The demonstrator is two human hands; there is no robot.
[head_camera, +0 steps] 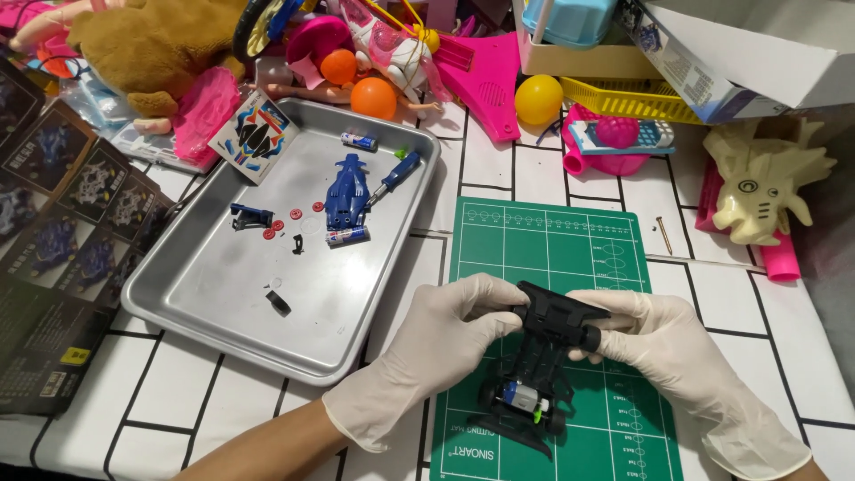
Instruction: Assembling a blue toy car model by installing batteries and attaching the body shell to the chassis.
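I hold a black toy car chassis point(539, 365) with both hands over the green cutting mat point(552, 240), which lies on the white bench point(784, 330) with black grid lines. My left hand point(445, 343), in a white glove, is closed on the left side of the front end of the chassis, and my right hand point(663, 343), also gloved, is closed on the right side of the same end, with the fingers wrapped around a small black wheel point(590, 338). The chassis is tilted, with the front end raised between my hands and the back end low, close to the mat. Near the back end I see a small silver motor point(524, 398) with a blue part, sitting between two black wheels. To the left of the mat stands a metal tray point(223, 312). Inside it lie a blue car body point(346, 191), a blue screwdriver point(396, 175) just beside it, two small batteries point(347, 235), some little red round parts and a few black pieces. A sticker sheet point(254, 134) leans on the far left corner of the tray. Behind the tray there are many toys: a brown plush animal point(151, 40), two orange balls point(372, 96) and a yellow ball point(538, 98). At the right, well apart from my hands, lies a cream-coloured plastic figure point(766, 183).
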